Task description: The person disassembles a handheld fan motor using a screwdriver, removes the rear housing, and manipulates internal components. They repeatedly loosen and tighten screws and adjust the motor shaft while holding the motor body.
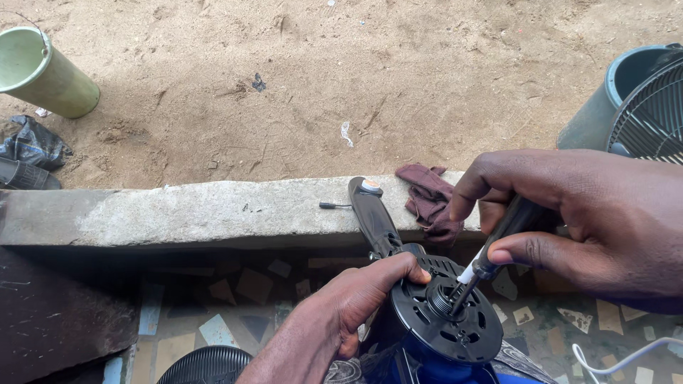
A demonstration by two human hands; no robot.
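Gripping one fan motor (445, 313) | one screwdriver (491, 245) | two buckets (43, 71)

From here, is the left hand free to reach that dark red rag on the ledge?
Probably not right now: the left hand is gripping the black fan motor housing, and the upright black stand arm stands between it and the rag.

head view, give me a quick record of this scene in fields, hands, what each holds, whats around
left hand: grips the rim of the black fan motor housing, steadying it
right hand: holds a screwdriver, tip down in the housing's centre hub
ledge: concrete ledge carries a maroon rag and a black fan arm
ground: sandy ground beyond, green bucket upper left
right edge: fan grille leaning by a dark bin
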